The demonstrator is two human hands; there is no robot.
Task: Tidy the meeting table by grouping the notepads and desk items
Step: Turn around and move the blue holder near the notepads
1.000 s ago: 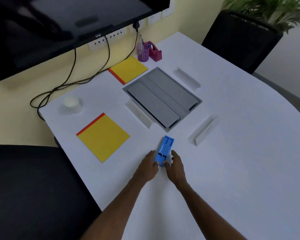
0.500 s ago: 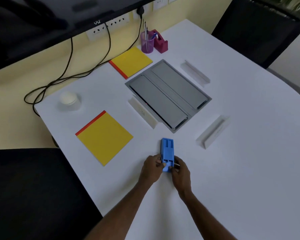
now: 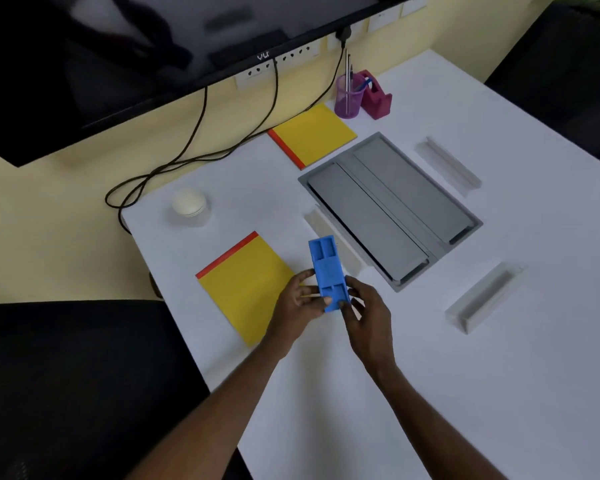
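A blue plastic desk tray [image 3: 327, 268] with small compartments is lifted off the white table [image 3: 499, 375], its far end tilted up. My left hand [image 3: 300, 303] grips its near left side and my right hand [image 3: 366, 315] grips its near right side. One yellow notepad with a red edge [image 3: 243, 285] lies just left of my hands, partly under my left hand. A second yellow notepad [image 3: 312, 135] lies at the back near the wall.
A purple pen cup [image 3: 347, 95] and a maroon tape dispenser [image 3: 376, 97] stand at the back. A grey cable hatch [image 3: 388, 206] sits mid-table, with clear name holders [image 3: 447, 166] [image 3: 484, 296] [image 3: 340, 244] around it. A white lidded cup [image 3: 189, 206] stands left. Black chairs [image 3: 66, 393] flank the table.
Both hands have raised the blue tray off the table and carried it left, toward the near yellow notepad. The camera has tipped and shifted too.
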